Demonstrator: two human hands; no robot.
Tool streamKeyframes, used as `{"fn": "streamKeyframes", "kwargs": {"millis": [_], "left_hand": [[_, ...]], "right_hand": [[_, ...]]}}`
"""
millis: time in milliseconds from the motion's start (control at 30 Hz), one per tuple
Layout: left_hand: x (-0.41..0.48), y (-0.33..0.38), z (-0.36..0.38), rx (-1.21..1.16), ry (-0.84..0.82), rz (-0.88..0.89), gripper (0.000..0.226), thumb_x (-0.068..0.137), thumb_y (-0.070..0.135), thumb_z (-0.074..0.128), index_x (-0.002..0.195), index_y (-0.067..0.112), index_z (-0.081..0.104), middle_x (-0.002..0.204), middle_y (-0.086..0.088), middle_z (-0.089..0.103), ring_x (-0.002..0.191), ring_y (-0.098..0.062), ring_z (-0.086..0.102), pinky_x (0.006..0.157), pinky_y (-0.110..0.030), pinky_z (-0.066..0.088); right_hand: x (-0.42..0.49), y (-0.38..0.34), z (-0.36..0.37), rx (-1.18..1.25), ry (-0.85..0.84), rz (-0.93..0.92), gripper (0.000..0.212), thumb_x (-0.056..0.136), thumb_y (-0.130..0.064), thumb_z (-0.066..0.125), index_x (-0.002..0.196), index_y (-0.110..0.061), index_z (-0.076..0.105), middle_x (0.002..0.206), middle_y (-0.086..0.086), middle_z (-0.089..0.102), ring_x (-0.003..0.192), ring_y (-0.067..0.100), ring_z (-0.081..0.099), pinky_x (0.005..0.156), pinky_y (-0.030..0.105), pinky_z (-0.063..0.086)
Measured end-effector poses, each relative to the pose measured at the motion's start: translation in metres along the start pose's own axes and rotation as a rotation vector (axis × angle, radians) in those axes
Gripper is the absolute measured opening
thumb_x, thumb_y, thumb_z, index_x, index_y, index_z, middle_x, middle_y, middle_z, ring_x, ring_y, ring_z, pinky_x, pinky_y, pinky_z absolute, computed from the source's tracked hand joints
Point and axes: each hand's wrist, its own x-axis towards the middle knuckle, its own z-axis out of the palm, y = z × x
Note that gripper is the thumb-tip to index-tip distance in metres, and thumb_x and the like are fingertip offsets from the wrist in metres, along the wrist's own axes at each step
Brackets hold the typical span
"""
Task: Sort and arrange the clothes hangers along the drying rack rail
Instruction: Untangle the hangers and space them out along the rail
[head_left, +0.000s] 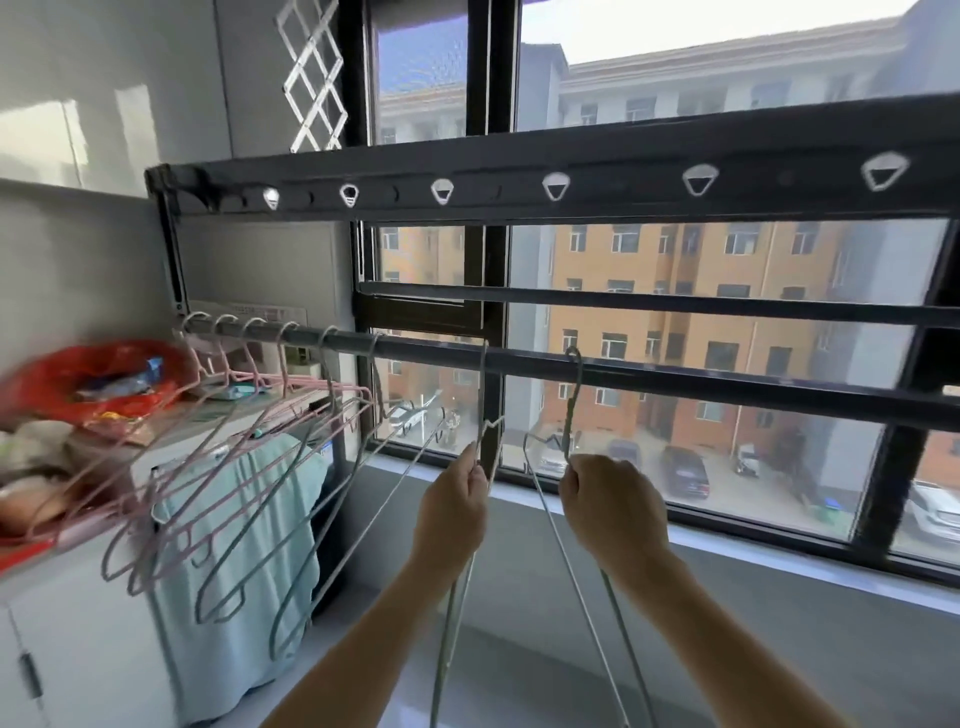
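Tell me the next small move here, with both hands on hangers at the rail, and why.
Probably slide the hanger in the left hand leftward along the rail toward the bunched hangers. Its hook sits apart from that group, as does the hook of the hanger pinched by the right hand, so closing the gap looks like the natural next step.

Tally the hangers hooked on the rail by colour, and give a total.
Pink hangers: 4, bunched at the rail's left end.
Grey-green hangers: 4, two of them held, one by the left hand and one by the right hand.
Total: 8, though the bunch overlaps and blurs.
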Motion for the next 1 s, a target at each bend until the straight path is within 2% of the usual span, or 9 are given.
{"fn": "streamKeyframes", "kwargs": {"millis": [167,267,367,467,500,600,667,767,1000], "left_hand": [[0.011,-0.018,-0.016,0.005,0.008,0.002,0.041,0.096,0.015,0.037,0.136,0.009,0.041,0.087,-0.031,0.063,0.079,-0.042,0.059,0.06,-0.038,0.046],[0.016,-0.026,-0.021,0.013,0.009,-0.005,0.041,0.096,0.015,0.037,0.135,0.01,0.042,0.085,-0.03,0.063,0.077,-0.04,0.059,0.056,-0.033,0.041],[0.021,-0.031,-0.025,0.013,-0.007,-0.014,0.041,0.095,0.014,0.036,0.136,0.008,0.041,0.085,-0.025,0.066,0.077,-0.037,0.061,0.062,-0.035,0.046],[0.024,-0.034,-0.029,0.011,-0.018,0.0,0.041,0.095,0.013,0.037,0.136,0.008,0.041,0.064,-0.014,0.06,0.057,-0.025,0.055,0.055,-0.034,0.042],[0.025,-0.035,-0.031,0.012,-0.017,0.005,0.041,0.095,0.012,0.037,0.136,0.008,0.041,0.062,-0.016,0.058,0.055,-0.026,0.053,0.053,-0.034,0.041],[0.028,-0.04,-0.034,0.019,-0.017,0.009,0.041,0.096,0.013,0.037,0.136,0.008,0.04,0.081,-0.031,0.062,0.063,-0.034,0.057,0.053,-0.035,0.043],[0.029,-0.043,-0.036,0.02,-0.019,0.013,0.041,0.096,0.014,0.036,0.137,0.009,0.04,0.087,-0.03,0.063,0.066,-0.032,0.059,0.054,-0.03,0.04],[0.03,-0.044,-0.038,0.018,-0.029,0.011,0.041,0.096,0.014,0.037,0.137,0.008,0.04,0.097,-0.032,0.063,0.081,-0.036,0.061,0.062,-0.033,0.047],[0.033,-0.045,-0.044,0.037,-0.036,-0.011,0.042,0.096,0.013,0.037,0.137,0.006,0.038,0.099,-0.035,0.06,0.088,-0.043,0.059,0.071,-0.044,0.05]], "right_hand": [[0.009,-0.03,0.013,-0.005,-0.035,0.002,0.031,0.093,-0.022,0.038,0.085,-0.01,0.065,0.081,0.012,0.07,0.079,0.03,0.067,0.067,0.032,0.052],[0.012,-0.04,0.017,0.003,-0.044,0.01,0.031,0.093,-0.022,0.038,0.087,-0.009,0.065,0.082,0.013,0.07,0.081,0.031,0.067,0.069,0.033,0.055],[0.013,-0.047,0.019,0.005,-0.055,0.012,0.031,0.094,-0.022,0.038,0.086,-0.008,0.065,0.082,0.014,0.07,0.08,0.031,0.067,0.069,0.034,0.056],[0.015,-0.054,0.021,0.002,-0.067,0.008,0.03,0.093,-0.02,0.039,0.085,-0.007,0.064,0.081,0.015,0.07,0.08,0.032,0.067,0.067,0.034,0.055],[0.016,-0.056,0.021,-0.003,-0.071,0.005,0.028,0.093,-0.019,0.04,0.085,-0.006,0.064,0.081,0.015,0.07,0.08,0.032,0.067,0.066,0.033,0.054],[0.018,-0.062,0.024,-0.017,-0.09,0.003,0.024,0.092,-0.014,0.043,0.086,-0.006,0.065,0.082,0.015,0.07,0.081,0.032,0.068,0.064,0.032,0.051],[0.019,-0.066,0.026,-0.045,-0.101,-0.002,0.021,0.091,-0.013,0.045,0.086,-0.006,0.065,0.083,0.015,0.07,0.082,0.032,0.068,0.063,0.032,0.051],[0.02,-0.069,0.029,-0.098,-0.119,-0.029,0.019,0.091,-0.011,0.045,0.089,-0.005,0.064,0.084,0.014,0.07,0.083,0.03,0.068,0.061,0.032,0.05],[0.027,-0.083,0.029,-0.07,-0.148,-0.045,0.015,0.089,-0.007,0.048,0.088,-0.004,0.063,0.085,0.015,0.07,0.083,0.032,0.068,0.067,0.037,0.055]]}}
